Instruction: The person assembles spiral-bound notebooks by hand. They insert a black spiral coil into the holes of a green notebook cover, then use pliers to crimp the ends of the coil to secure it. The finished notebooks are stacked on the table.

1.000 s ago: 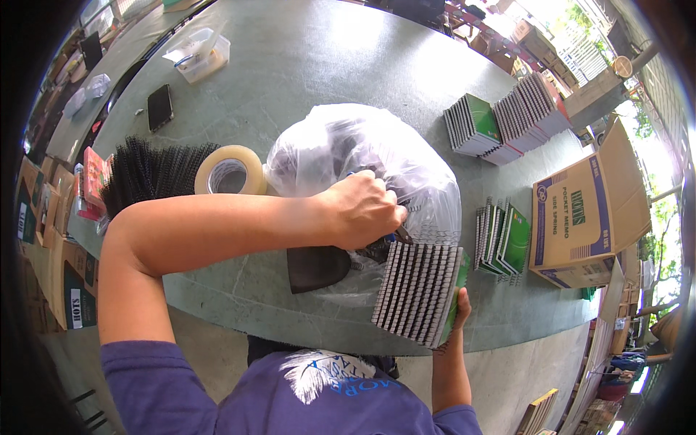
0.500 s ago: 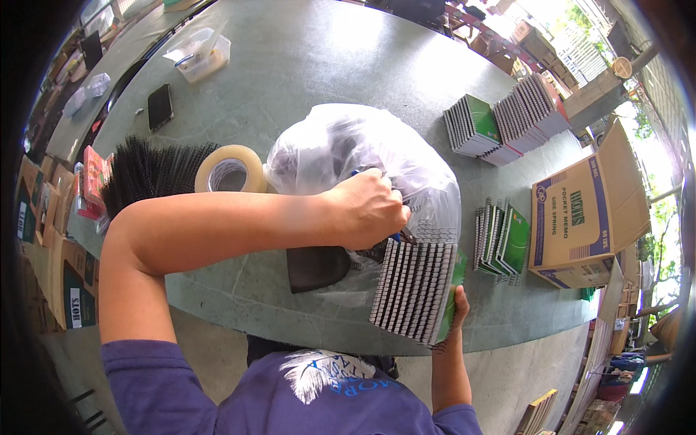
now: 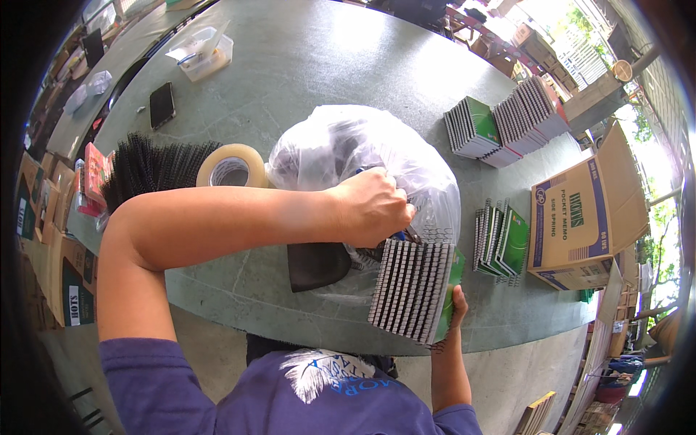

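My left hand point(image 3: 375, 208) is closed around blue-handled pliers point(image 3: 399, 235), mostly hidden by the fist. Their dark metal jaws are at the top edge of a stack of spiral notebooks point(image 3: 409, 290), where loose wire coil ends stick out. My right hand point(image 3: 458, 310) grips that stack from its right side, thumb on a green cover, the other fingers hidden behind. The stack is tilted, with its rows of black wire binding facing up. Behind my left hand lies a bulging clear plastic bag point(image 3: 431, 163) with dark contents. A black flat object point(image 3: 319, 267) lies below my left wrist.
Left of the bag are a tape roll point(image 3: 255, 163) and a pile of black binding coils point(image 3: 156, 167). Farther off are a phone point(image 3: 162, 106) and a plastic tub point(image 3: 210, 61). At right stand green notebooks point(image 3: 513, 243), notebook stacks point(image 3: 471, 125) and an open carton point(image 3: 573, 217).
My left hand has shifted very slightly to the right with the pliers. The notebook stack in my right hand has barely moved.
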`<state>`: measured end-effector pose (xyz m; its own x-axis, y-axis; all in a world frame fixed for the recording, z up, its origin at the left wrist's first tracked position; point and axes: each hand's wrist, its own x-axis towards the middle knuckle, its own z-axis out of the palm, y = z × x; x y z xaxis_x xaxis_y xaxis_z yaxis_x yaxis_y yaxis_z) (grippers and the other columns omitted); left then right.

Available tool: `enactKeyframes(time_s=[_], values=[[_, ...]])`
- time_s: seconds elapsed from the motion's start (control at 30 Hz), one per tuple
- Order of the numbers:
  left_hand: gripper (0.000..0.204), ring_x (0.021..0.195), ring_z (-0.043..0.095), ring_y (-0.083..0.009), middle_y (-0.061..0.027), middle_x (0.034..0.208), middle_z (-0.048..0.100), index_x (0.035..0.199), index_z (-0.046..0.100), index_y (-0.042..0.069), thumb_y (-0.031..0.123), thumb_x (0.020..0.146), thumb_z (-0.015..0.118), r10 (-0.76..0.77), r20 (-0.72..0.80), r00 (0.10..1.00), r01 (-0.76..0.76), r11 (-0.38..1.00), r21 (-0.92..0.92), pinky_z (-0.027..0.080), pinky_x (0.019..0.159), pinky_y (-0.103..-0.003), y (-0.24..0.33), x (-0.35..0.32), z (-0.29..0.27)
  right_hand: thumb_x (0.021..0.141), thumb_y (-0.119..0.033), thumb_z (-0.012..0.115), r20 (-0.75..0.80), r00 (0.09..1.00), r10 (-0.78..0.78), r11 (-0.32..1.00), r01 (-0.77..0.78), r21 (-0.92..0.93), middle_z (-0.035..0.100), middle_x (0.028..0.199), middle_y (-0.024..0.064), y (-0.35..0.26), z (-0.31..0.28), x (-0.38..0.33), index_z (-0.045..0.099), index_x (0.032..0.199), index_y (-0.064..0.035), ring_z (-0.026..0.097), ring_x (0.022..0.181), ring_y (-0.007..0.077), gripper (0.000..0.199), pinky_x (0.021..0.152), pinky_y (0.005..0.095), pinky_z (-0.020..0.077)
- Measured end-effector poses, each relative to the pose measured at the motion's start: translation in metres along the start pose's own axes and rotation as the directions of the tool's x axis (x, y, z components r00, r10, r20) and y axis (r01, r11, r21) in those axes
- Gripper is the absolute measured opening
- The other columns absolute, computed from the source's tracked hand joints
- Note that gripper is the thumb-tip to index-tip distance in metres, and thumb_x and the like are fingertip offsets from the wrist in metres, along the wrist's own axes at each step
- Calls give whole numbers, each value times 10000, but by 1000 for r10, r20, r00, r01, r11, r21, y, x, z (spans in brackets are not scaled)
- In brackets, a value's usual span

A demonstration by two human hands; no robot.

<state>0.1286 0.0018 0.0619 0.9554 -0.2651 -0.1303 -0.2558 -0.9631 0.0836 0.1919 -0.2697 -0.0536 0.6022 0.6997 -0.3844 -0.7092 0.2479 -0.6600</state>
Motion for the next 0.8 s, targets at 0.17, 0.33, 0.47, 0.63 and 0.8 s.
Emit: enactKeyframes(time_s=[0.17, 0.33, 0.47, 0.63, 0.8], values=[[319, 966, 578, -286, -180, 939, 627, 967, 602, -28, 102, 676, 615, -16, -59, 998, 17, 1000, 19, 420, 867, -389, -6, -1, 1, 754, -409, 621, 33, 999, 17, 1000, -17, 9, 615, 1018, 162, 1, -16, 5, 485, 1183, 37, 636, 837, 246, 634, 735, 354, 544], [342, 971, 573, -290, -170, 959, 625, 956, 609, -25, 114, 644, 627, 85, -286, 954, -37, 985, 168, 415, 869, -400, -5, 0, 9, 756, -405, 621, 17, 1000, 17, 1000, -17, 2, 618, 1008, 166, 1, -11, 5, 487, 1178, 45, 638, 833, 247, 631, 735, 358, 545], [357, 982, 569, -278, -159, 977, 621, 968, 616, -14, 121, 637, 628, 58, -150, 987, -49, 997, 61, 406, 872, -415, -1, 5, 7, 752, -422, 624, 64, 998, 21, 1000, -20, -14, 620, 1003, 166, 1, -5, 3, 496, 1169, 39, 643, 826, 247, 635, 730, 355, 550], [319, 967, 577, -267, -146, 955, 628, 947, 621, 3, 120, 650, 628, 44, -202, 978, -34, 998, 53, 410, 859, -397, -5, -1, 5, 755, -425, 621, 35, 999, 4, 1000, -4, -15, 622, 1001, 162, -2, 6, -1, 496, 1170, 39, 644, 823, 244, 635, 719, 353, 552], [303, 932, 594, -279, -159, 919, 636, 938, 612, -10, 105, 658, 620, 104, -222, 970, -73, 987, 142, 426, 839, -379, -2, 1, 4, 758, -414, 617, 40, 999, 7, 1000, -6, -14, 623, 988, 162, 0, -4, 2, 497, 1163, 40, 644, 813, 241, 620, 716, 353, 552]])
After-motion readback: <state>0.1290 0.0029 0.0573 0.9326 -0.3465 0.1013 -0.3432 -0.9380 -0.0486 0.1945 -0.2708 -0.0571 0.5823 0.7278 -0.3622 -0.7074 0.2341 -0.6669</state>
